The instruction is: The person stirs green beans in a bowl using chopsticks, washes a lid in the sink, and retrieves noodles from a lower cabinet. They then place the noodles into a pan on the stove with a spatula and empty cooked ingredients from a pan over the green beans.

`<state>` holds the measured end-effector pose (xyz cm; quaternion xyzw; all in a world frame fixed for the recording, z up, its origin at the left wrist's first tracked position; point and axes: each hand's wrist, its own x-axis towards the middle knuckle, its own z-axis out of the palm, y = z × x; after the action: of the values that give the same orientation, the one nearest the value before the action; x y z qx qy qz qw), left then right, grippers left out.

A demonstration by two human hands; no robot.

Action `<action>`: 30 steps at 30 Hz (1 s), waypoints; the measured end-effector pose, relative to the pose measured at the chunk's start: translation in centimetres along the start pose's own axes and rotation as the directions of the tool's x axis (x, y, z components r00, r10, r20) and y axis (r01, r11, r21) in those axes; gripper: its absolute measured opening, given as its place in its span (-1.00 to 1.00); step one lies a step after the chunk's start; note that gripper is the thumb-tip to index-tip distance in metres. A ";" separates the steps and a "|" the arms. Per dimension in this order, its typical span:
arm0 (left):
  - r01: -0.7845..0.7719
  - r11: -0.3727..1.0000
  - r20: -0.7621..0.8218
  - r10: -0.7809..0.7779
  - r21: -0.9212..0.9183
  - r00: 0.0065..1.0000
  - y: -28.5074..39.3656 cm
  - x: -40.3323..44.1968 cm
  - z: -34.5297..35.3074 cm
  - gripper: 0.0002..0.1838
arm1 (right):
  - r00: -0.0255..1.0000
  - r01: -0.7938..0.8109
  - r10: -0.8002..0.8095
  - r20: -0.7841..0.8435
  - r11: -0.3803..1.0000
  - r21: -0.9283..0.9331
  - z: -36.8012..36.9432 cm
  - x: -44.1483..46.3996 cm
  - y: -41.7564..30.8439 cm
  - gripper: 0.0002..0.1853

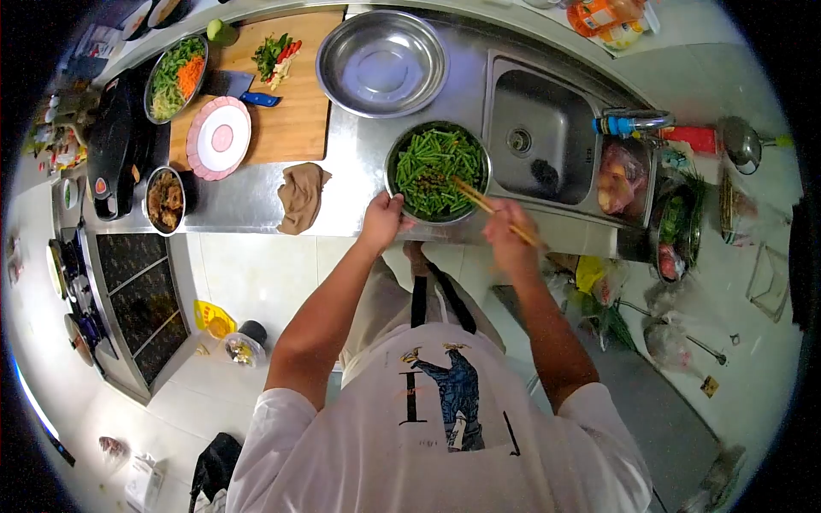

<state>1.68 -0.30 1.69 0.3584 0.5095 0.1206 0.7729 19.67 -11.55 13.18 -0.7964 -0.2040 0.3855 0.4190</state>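
A metal bowl full of cut green beans stands at the front edge of the steel counter. My left hand grips its near left rim, thumb over the edge. In my right hand, slightly blurred, is a pair of wooden chopsticks whose tips reach into the beans. Small brownish bits lie on the beans near the tips. Behind the bowl sits a large steel basin. To the left a brown cloth lies crumpled on the counter.
A sink with a dark scrubber is on the right, a faucet beyond it. On the left, a cutting board bears a blue-handled cleaver, chilies and garlic, and a pink-rimmed plate. A pot of meat stands farther left.
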 end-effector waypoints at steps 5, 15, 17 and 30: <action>0.015 1.000 0.021 -0.015 0.017 1.000 -0.1 -0.1 -0.1 -0.75 | 0.984 0.173 -0.180 0.020 0.907 -0.385 0.8 2.6 3.8 -0.70; 0.008 1.000 0.018 -0.008 -0.010 1.000 -0.4 0.2 -0.3 -0.75 | 0.986 0.058 -0.037 0.163 0.991 -0.121 0.5 1.6 1.0 -0.74; 0.007 1.000 0.023 -0.007 -0.016 1.000 -0.4 0.3 -0.4 -0.75 | 0.959 -0.028 0.112 0.262 0.951 -0.308 1.3 1.2 3.2 -0.73; 0.034 0.998 0.047 -0.031 -0.057 0.998 -0.9 0.7 -0.9 -0.74 | 0.950 0.264 -0.219 0.223 0.944 -0.199 2.4 4.3 2.1 -0.79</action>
<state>1.06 -0.21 0.36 0.3300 0.4936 0.1145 0.7964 20.45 -8.70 8.71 -0.7654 -0.3837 0.3822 0.3475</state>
